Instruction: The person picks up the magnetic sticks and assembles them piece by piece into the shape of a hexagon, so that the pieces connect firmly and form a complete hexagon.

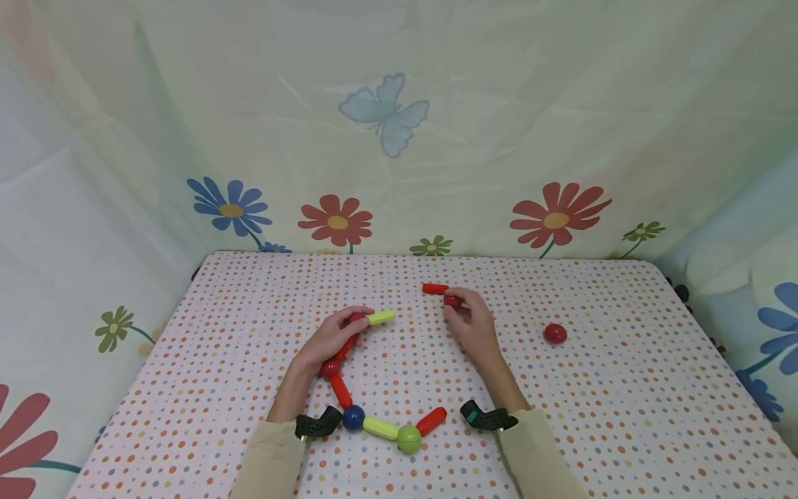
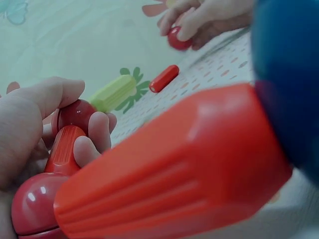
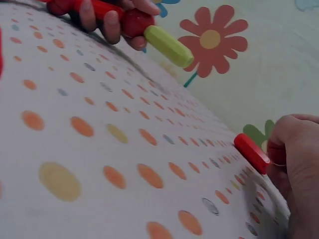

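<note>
Tbl. (image 1: 623, 416): wht cloth, multicol. dots. Backdrop (image 1: 486, 90): creased fabric, floral print, beyond blue ball (image 1: 353, 417) (glossy, rd.). Chain (image 1: 341, 391) of smooth balls & faceted, grooved rods, extends both sides of blue ball. L hand (image 1: 330, 337), beyond blue ball, grips chain's dk-red ball (image 2: 76, 117), yel.-grn rod (image 1: 382, 317) attached. R hand (image 1: 476, 326), beyond & rt. of blue ball, holds red sphere (image 1: 453, 302); red rod (image 1: 435, 288) near it.

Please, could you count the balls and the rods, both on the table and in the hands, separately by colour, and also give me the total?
Red balls: 4
Blue ball: 1
Green ball: 1
Red rods: 4
Yellow-green rods: 2
Total: 12 (6 balls, 6 rods)
</note>
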The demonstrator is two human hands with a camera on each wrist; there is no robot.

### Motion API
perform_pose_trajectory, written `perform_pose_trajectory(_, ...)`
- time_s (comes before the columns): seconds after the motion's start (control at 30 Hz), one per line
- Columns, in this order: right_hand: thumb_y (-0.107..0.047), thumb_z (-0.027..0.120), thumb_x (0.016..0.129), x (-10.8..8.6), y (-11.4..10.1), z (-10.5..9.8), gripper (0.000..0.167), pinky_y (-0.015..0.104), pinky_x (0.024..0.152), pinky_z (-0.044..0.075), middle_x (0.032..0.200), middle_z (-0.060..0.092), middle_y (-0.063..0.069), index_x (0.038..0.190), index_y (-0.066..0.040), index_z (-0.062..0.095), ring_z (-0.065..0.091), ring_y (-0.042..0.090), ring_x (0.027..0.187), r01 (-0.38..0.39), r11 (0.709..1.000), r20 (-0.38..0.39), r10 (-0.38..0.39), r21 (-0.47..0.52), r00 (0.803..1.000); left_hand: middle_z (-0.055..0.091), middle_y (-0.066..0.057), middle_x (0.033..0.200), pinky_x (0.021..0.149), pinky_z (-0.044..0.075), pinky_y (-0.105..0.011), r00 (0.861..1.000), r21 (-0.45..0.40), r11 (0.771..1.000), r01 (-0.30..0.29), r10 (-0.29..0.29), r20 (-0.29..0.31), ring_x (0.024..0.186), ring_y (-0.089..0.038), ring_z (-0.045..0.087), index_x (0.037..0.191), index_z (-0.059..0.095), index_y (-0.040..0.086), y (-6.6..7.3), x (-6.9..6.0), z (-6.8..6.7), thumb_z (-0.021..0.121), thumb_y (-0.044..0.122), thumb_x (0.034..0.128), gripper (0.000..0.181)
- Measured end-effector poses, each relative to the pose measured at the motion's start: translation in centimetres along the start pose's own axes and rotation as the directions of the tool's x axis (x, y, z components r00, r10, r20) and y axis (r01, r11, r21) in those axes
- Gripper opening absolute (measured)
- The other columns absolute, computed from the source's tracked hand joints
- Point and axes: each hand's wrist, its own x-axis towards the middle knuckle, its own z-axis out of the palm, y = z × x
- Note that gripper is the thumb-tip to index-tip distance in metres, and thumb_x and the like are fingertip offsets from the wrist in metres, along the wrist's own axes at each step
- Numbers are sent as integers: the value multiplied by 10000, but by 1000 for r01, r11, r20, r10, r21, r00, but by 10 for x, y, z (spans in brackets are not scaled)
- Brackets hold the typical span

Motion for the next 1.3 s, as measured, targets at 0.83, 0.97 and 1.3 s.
perform_pose_trajectory(0.83, -205, 608, 958, -8, -24, 19, 381, 169, 883, 486, 1351, 550, 167, 1312, -83, 537, 580, 311, 1202, -268, 925, 441, 129, 268, 888, 572, -38, 749, 488, 410, -219, 996, -51, 998, 28, -23, 84, 483, -126, 436, 1275, 566, 147, 2, -2, 5, 518, 296, 993, 322)
perform_pose_trajectory(0.97, -221, 606, 960, -8, -26, 17, 380, 162, 876, 491, 1357, 548, 165, 1311, -88, 545, 581, 312, 1206, -290, 918, 440, 150, 271, 886, 584, -32, 746, 504, 433, -211, 996, -92, 994, 59, -53, 72, 504, -111, 469, 1268, 555, 112, 2, -2, 4, 499, 267, 997, 317)
perform_pose_trajectory(1.3, -227, 597, 965, -7, -26, 18, 306, 175, 889, 488, 1248, 643, 96, 1248, -111, 599, 628, 220, 1138, -315, 924, 424, 202, 216, 883, 655, -29, 815, 626, 508, -196, 993, -193, 975, 108, -95, 73, 654, -95, 606, 1220, 529, -6, 4, -3, 2, 460, 170, 977, 308)
